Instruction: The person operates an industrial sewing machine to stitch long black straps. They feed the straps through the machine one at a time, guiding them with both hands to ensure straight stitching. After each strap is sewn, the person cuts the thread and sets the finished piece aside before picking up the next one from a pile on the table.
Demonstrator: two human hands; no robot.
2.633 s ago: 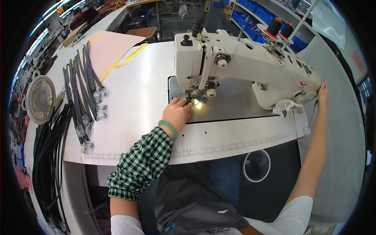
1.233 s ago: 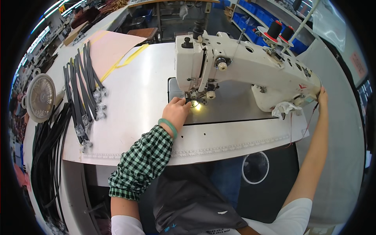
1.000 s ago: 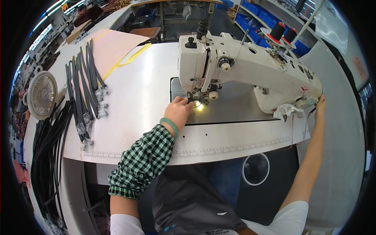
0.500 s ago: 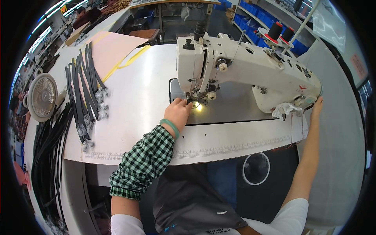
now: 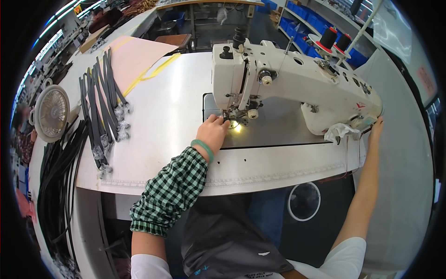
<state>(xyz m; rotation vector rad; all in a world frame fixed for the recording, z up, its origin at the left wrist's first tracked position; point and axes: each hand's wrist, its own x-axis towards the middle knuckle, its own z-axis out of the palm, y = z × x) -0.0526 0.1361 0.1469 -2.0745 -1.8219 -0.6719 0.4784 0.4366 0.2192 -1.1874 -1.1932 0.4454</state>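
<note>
A white industrial sewing machine [image 5: 278, 65] stands on the pale worktable [image 5: 162, 116]. My left hand [image 5: 211, 134], a green bangle at its wrist, is closed at the needle area, under the machine's head. Its fingertips pinch against a small dark piece that I cannot make out, beside the presser foot. A small lamp [image 5: 237, 127] lights the spot just right of the fingers. At the machine's far right end, my right hand [image 5: 377, 129] is on the handwheel [image 5: 382, 110], its fingers curled round the outer side and partly hidden.
Dark straps [image 5: 100, 116] with clear-wrapped ends lie on the left, near a pink sheet [image 5: 139, 60]. Longer black straps [image 5: 58, 190] hang over the table's left side below a round white fan [image 5: 51, 113]. Thread cones [image 5: 329, 38] and blue bins [image 5: 320, 23] stand behind the machine.
The whole view has shifted slightly. Both hands stay where they were, the left at the needle area and the right at the handwheel.
</note>
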